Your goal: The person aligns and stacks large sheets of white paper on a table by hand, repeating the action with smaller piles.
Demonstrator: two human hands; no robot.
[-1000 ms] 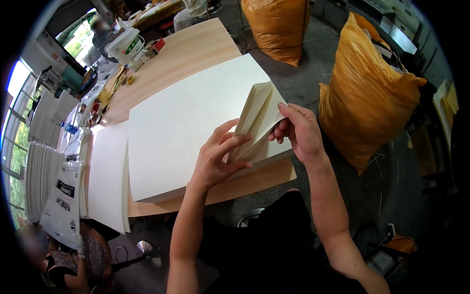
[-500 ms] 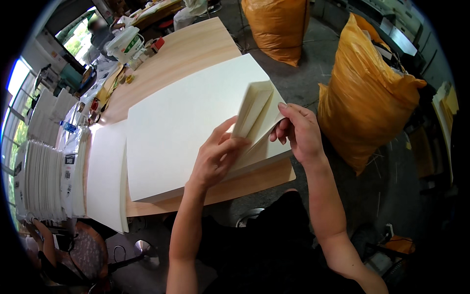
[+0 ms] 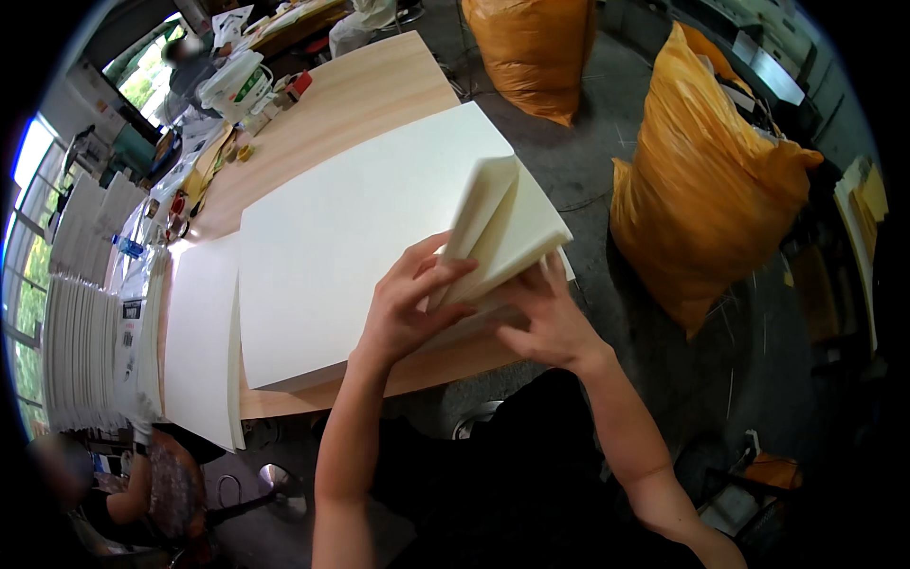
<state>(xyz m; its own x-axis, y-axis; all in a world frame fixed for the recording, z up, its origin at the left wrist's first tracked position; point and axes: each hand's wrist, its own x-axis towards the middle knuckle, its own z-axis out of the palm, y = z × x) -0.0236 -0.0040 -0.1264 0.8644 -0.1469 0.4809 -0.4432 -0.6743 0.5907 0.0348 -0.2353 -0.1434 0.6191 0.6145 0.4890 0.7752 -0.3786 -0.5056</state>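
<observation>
A cream-coloured folded paper piece (image 3: 517,223) stands partly raised on the near right part of a thick white stack of large sheets (image 3: 351,237). One long flap of it rises steeply on the left, and its near right edge is turned up. My left hand (image 3: 408,299) is closed around the lower end of the raised flap, thumb and fingers on either side. At the turned-up edge, my right hand (image 3: 550,318) has its fingers spread against the paper from the near side, with the thumb apart. Some right fingertips are blurred or hidden behind the edge.
The stack lies on a wooden table (image 3: 379,85). To its left are a lower stack of white sheets (image 3: 199,332) and bundled white sheets (image 3: 81,351). A white bucket (image 3: 235,85) stands far left. Orange sacks (image 3: 706,190) stand right. Another person's arm (image 3: 133,488) shows lower left.
My right hand has let go of the paper's right corner and moved down and left to its near edge. That edge is now turned up. My left hand keeps its grip.
</observation>
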